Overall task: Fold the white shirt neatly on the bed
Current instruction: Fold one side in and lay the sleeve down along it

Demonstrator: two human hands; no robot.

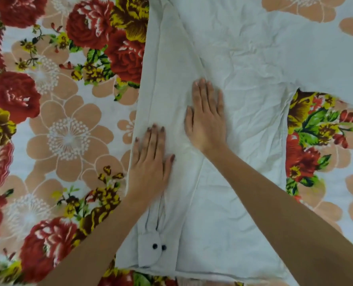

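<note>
White shirt (243,79) spread flat on the bed (68,131), down the middle of the frame, running from top to bottom. Left side already folded in, with one sleeve (161,213) laid straight down it. Sleeve cuff (150,250) near the bottom of the frame, two dark buttons (159,247) showing. Right side not folded yet, reaching out toward the upper right of the frame.

Left hand (150,164) pressed flat on the folded sleeve, fingers (155,137) straight and close together, gripping nothing. Right hand (207,120) flat on the middle of the shirt, just beside the fold, fingers (202,93) straight and only a little apart, gripping nothing too. Looks like smoothing and pressing the fold.

Lots of little wrinkles in the cloth, mostly around the right hand and above it.

What could go wrong: pushing too hard sideways could drag the thin cloth and bunch it up, making new wrinkles. Lifting both hands at once could let the sleeve slide off its line. Folding the right side over wrinkles would trap them inside. Soft bed underneath, so edges may end up crooked.
</note>
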